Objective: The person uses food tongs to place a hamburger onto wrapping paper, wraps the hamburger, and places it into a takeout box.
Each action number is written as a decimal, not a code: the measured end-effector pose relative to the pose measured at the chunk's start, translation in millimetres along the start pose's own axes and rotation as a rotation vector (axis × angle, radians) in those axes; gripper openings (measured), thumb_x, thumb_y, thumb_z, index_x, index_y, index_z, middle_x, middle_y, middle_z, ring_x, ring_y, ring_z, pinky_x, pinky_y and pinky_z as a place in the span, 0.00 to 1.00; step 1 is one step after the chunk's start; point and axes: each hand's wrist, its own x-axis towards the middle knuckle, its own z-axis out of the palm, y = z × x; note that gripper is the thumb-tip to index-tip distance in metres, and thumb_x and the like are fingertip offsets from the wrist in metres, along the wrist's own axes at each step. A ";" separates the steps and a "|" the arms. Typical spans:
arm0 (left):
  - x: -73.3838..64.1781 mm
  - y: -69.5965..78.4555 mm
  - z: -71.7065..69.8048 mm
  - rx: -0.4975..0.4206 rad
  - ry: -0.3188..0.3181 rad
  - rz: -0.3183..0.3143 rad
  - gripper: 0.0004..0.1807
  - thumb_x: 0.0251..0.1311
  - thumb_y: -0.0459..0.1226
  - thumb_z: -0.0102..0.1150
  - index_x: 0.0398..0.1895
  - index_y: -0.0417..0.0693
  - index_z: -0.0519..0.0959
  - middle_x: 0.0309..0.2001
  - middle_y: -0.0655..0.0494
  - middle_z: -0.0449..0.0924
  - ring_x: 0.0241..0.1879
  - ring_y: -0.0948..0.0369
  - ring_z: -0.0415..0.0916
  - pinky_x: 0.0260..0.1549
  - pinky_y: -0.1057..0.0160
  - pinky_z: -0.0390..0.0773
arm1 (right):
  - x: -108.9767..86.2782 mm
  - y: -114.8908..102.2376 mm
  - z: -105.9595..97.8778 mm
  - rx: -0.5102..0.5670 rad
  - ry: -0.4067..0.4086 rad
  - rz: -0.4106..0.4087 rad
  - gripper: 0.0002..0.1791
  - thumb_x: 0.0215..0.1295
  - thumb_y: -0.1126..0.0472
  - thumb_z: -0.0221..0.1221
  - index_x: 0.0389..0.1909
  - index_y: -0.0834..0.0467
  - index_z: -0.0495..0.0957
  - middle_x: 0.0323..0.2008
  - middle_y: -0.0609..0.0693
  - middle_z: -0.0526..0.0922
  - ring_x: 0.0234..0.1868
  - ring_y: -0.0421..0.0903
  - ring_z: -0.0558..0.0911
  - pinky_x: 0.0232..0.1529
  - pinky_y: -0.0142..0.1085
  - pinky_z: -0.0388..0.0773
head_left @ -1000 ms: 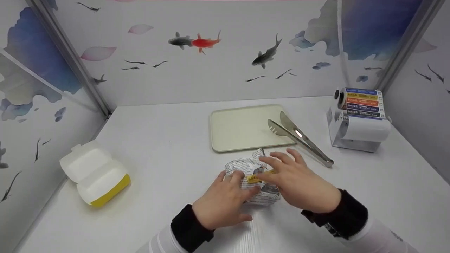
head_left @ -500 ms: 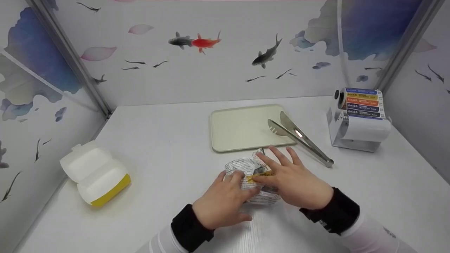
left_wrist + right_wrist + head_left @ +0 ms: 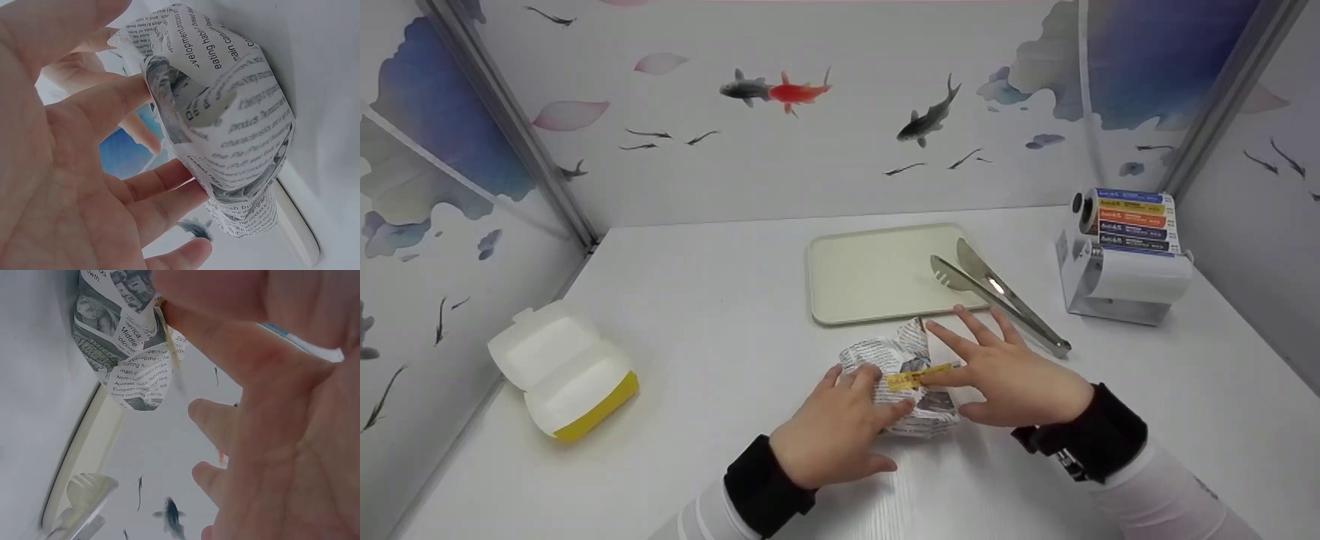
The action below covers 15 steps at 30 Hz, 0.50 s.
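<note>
A bundle wrapped in newspaper-print paper (image 3: pixel 919 424) lies on the white table, and what it contains is hidden. Across its top runs a yellow label (image 3: pixel 901 381), stuck at the left while its right end sticks out past the paper. My left hand (image 3: pixel 836 435) rests spread on the bundle's left side, and the left wrist view shows its fingers touching the paper (image 3: pixel 242 129). My right hand (image 3: pixel 1012 379) has its fingers spread, and its index finger touches the label's right part. In the right wrist view the label's thin edge (image 3: pixel 173 354) shows beside the paper.
Behind the bundle lies a pale green tray (image 3: pixel 877 274), with metal tongs (image 3: pixel 1020 311) partly over its right corner. A label dispenser (image 3: pixel 1125 259) with coloured rolls stands at the back right. An opened white and yellow clamshell box (image 3: pixel 566 375) sits at left.
My right hand moved in over the label, then drew back to the right, leaving more of the label visible. My left hand has stayed in place.
</note>
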 end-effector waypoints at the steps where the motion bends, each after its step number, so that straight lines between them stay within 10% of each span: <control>1: -0.1 -0.2 -0.1 -0.001 0.000 0.001 0.38 0.57 0.66 0.70 0.72 0.73 0.76 0.66 0.48 0.76 0.69 0.55 0.70 0.70 0.41 0.75 | -0.3 1.1 -0.7 0.007 -0.006 0.002 0.32 0.60 0.56 0.70 0.67 0.35 0.81 0.84 0.61 0.57 0.83 0.76 0.46 0.73 0.83 0.36; 8: -1.3 -0.6 -0.4 0.006 0.008 0.007 0.38 0.57 0.66 0.70 0.71 0.73 0.75 0.65 0.48 0.76 0.69 0.55 0.70 0.69 0.41 0.75 | -2.7 6.5 -7.1 0.073 -0.051 0.031 0.33 0.62 0.64 0.64 0.68 0.38 0.80 0.84 0.62 0.55 0.84 0.75 0.43 0.74 0.82 0.34; 15: -1.4 -0.2 -0.2 -0.010 0.016 0.007 0.37 0.57 0.65 0.70 0.71 0.73 0.76 0.65 0.48 0.75 0.68 0.55 0.70 0.69 0.41 0.75 | -15.2 7.7 -24.5 0.536 -0.063 0.155 0.31 0.86 0.43 0.40 0.75 0.57 0.72 0.83 0.63 0.56 0.85 0.72 0.34 0.77 0.74 0.23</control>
